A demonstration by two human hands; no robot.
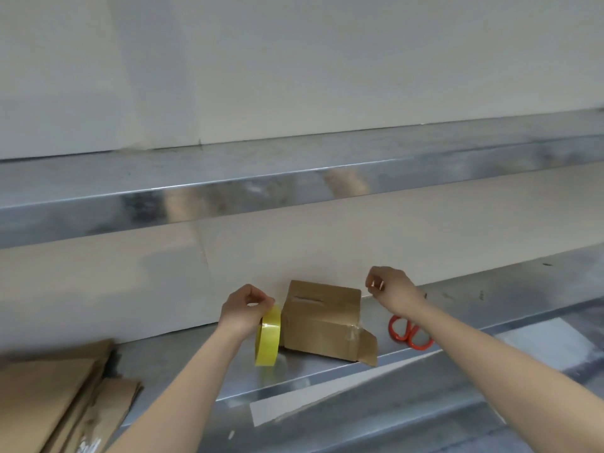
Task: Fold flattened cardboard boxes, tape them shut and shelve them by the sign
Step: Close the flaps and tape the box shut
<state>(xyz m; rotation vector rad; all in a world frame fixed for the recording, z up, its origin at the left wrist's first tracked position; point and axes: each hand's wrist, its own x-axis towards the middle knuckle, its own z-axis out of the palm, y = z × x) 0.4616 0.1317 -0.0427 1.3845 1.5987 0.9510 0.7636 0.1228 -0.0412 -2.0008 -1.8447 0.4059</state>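
The small brown cardboard box (322,318) sits on the lower steel shelf (490,299) against the far wall, one end flap hanging open at its near right corner; I'd judge it light, stiff along its creases yet easily crushed, best held by two opposite walls; just left of it the left hand (243,310) pinches the top of an upright yellow roll of tape (268,338); the right hand (389,287), raised right of the box, has its fingertips pressed together, whether on a tape end I cannot tell; orange-handled scissors (410,333) lie below it; flattened brown cardboard sheets (42,397) wait near left; no writing is legible.
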